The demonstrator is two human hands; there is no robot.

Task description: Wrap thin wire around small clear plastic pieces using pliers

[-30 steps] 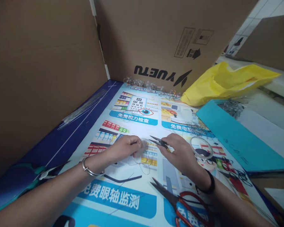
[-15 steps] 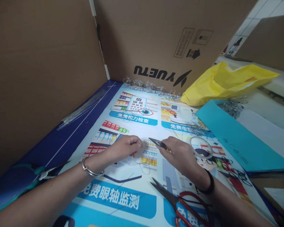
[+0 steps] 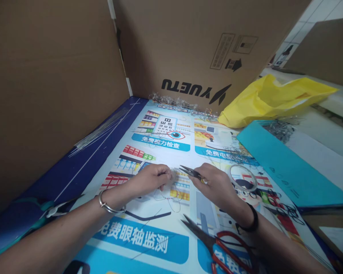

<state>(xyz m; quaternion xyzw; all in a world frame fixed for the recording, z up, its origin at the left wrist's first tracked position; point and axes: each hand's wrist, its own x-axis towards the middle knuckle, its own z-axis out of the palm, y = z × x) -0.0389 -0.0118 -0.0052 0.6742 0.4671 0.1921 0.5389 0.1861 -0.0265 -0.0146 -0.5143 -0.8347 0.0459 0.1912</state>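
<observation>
My left hand (image 3: 157,177) pinches a thin wire (image 3: 175,201) whose loops hang below and right of the fingertips onto the printed sheet (image 3: 171,161). To its right, my right hand (image 3: 214,184) is wrapped round a pair of needle-nose pliers (image 3: 190,171). The pliers' jaws point left toward the wire and look slightly parted. Their handles are mostly hidden in my palm. Red-handled scissors (image 3: 208,238) lie below my right hand, blades pointing up and left. Beyond my right wrist rests a clear ring-shaped roll (image 3: 242,178).
Cardboard panels (image 3: 188,45) stand at the back and left. Straight wires (image 3: 97,133) lie on the dark blue strip. A teal-handled tool (image 3: 45,209) lies by my left forearm. Right are a yellow bag (image 3: 274,101), a teal box (image 3: 291,163) and tangled wire (image 3: 281,129).
The pliers' jaws have opened slightly, and my right hand has shifted a little. My left hand stays nearly in place with the wire.
</observation>
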